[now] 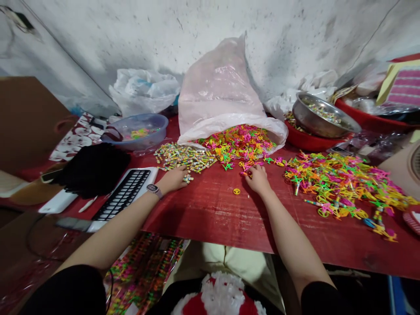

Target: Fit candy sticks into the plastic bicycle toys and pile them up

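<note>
A stained white wall [210, 30] rises behind a red surface [203, 218] scattered with small, bright plastic parts. A pink plastic bag [223, 87] lies on its side, spilling a heap of tiny pink, yellow and green pieces [238, 144]. A larger heap [341, 183] spreads to the right, and striped sticks [183, 157] lie to the left. The pieces look light, stiff and prone to tangling, so they would likely be best taken singly by a thin edge. The left hand [173, 180], wearing a watch [152, 189], rests curled at the edge of the sticks; whether it grips any is unclear. The right hand [257, 180] appears to pinch a small piece [246, 173] at the front of the spilled heap. A steel bowl [323, 116] and a keyboard [123, 192] sit nearby.
</note>
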### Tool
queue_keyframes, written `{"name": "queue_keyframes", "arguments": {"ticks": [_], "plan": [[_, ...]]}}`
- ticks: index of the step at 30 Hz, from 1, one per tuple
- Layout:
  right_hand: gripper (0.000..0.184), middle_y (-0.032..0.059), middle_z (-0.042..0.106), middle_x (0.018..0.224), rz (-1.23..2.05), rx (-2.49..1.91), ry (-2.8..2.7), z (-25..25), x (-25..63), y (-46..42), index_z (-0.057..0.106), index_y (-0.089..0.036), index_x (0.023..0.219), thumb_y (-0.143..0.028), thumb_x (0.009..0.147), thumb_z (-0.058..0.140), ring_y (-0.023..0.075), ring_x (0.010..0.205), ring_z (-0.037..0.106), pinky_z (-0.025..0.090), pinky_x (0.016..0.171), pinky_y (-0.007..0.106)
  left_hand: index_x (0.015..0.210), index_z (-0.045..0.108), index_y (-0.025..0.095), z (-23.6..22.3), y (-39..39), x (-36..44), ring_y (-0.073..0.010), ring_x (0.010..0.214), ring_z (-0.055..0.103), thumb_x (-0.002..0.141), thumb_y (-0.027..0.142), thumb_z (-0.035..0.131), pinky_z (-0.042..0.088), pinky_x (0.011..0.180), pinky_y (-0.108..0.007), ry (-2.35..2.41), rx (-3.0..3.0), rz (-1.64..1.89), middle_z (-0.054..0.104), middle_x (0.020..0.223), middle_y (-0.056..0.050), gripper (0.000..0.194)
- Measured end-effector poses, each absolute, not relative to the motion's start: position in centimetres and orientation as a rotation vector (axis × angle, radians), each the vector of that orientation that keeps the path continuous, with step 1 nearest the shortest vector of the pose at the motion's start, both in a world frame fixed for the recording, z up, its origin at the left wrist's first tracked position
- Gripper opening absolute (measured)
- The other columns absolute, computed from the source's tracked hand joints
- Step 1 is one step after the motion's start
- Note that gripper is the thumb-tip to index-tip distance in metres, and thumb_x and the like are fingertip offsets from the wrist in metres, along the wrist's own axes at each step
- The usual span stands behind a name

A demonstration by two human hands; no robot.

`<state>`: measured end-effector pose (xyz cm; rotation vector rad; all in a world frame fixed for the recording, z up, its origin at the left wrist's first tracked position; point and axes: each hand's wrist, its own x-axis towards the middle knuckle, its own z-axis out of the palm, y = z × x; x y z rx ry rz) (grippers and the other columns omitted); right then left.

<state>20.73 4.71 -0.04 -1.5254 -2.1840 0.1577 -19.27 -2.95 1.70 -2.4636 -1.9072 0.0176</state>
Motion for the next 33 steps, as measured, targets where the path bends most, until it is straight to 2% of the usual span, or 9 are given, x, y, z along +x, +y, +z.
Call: {"name": "queue_keyframes", "arguments": {"ticks": [3, 9, 14, 17, 22, 28, 33], "plan": [[0.016, 0.0146, 0.060, 0.119, 0.118, -1.504, -2.148, 0.1, 20.8, 4.7, 0.072, -0.022, 0.098, -0.033, 0.094, 0.062, 0.0329, 0.114, 0.048, 0.046, 0.097, 0.047, 0.097, 0.068, 0.017, 1.1, -5.2, -18.4, -0.0285, 0.104, 0.068, 0.082, 0.028, 0.068, 0.051, 0.093, -0.035, -1.978, -2.446, -0.012, 0.071, 0.110, -0.015, 0.019], [0.017, 0.0159, 0.063, 0.113, 0.117, -1.428, -2.119, 0.4, 20.7, 4.6, 0.069, -0.021, 0.095, -0.031, 0.096, 0.056, 0.0324, 0.109, 0.050, 0.045, 0.097, 0.046, 0.093, 0.063, 0.019, -0.1, -10.5, -15.2, -0.0265, 0.088, 0.070, 0.084, 0.032, 0.066, 0.048, 0.076, -0.033, -2.174, -2.366, -0.167, 0.074, 0.095, -0.012, 0.016], [0.019, 0.0093, 0.066, 0.090, 0.400, -1.290, -1.926, 0.5, 20.2, 4.8, 0.059, -0.021, 0.094, -0.036, 0.098, 0.048, 0.0246, 0.087, 0.058, 0.047, 0.086, 0.037, 0.093, 0.062, 0.020, -2.1, -12.7, -12.6, -0.0286, 0.093, 0.066, 0.086, 0.035, 0.065, 0.047, 0.081, -0.037, -2.261, -2.237, -0.380, 0.072, 0.097, -0.013, 0.017], [0.020, 0.0050, 0.065, 0.087, 0.642, -1.207, -1.761, 0.4, 19.9, 5.0, 0.054, -0.022, 0.093, -0.042, 0.093, 0.052, 0.0209, 0.079, 0.059, 0.046, 0.079, 0.032, 0.098, 0.063, 0.019, -3.3, -13.0, -12.0, -0.0312, 0.101, 0.063, 0.088, 0.036, 0.065, 0.047, 0.087, -0.041, -2.260, -2.164, -0.457, 0.071, 0.102, -0.014, 0.020], [0.027, 0.0019, 0.063, 0.084, 0.802, -1.114, -1.697, -0.3, 19.5, 5.6, 0.056, -0.022, 0.090, -0.048, 0.084, 0.060, 0.0176, 0.077, 0.058, 0.046, 0.074, 0.029, 0.097, 0.061, 0.019, -4.0, -13.1, -11.8, -0.0314, 0.104, 0.057, 0.091, 0.034, 0.062, 0.046, 0.093, -0.043, -2.196, -2.205, -0.579, 0.068, 0.102, -0.013, 0.017], [0.037, -0.0016, 0.059, 0.071, 1.034, -0.993, -1.624, -0.9, 18.6, 5.6, 0.058, -0.022, 0.080, -0.056, 0.075, 0.070, 0.0149, 0.066, 0.053, 0.044, 0.066, 0.028, 0.096, 0.059, 0.018, -4.4, -13.0, -11.9, -0.0296, 0.099, 0.058, 0.089, 0.030, 0.060, 0.047, 0.091, -0.043, -2.088, -2.270, -0.795, 0.065, 0.099, -0.012, 0.013], [0.045, -0.0027, 0.058, 0.069, 1.166, -0.919, -1.544, -0.4, 17.9, 4.9, 0.058, -0.022, 0.078, -0.063, 0.072, 0.075, 0.0134, 0.064, 0.049, 0.039, 0.062, 0.026, 0.101, 0.059, 0.019, -4.6, -13.1, -11.2, -0.0260, 0.093, 0.064, 0.086, 0.029, 0.061, 0.049, 0.085, -0.037, -2.211, -2.250, -1.103, 0.069, 0.098, -0.009, 0.018]]}}
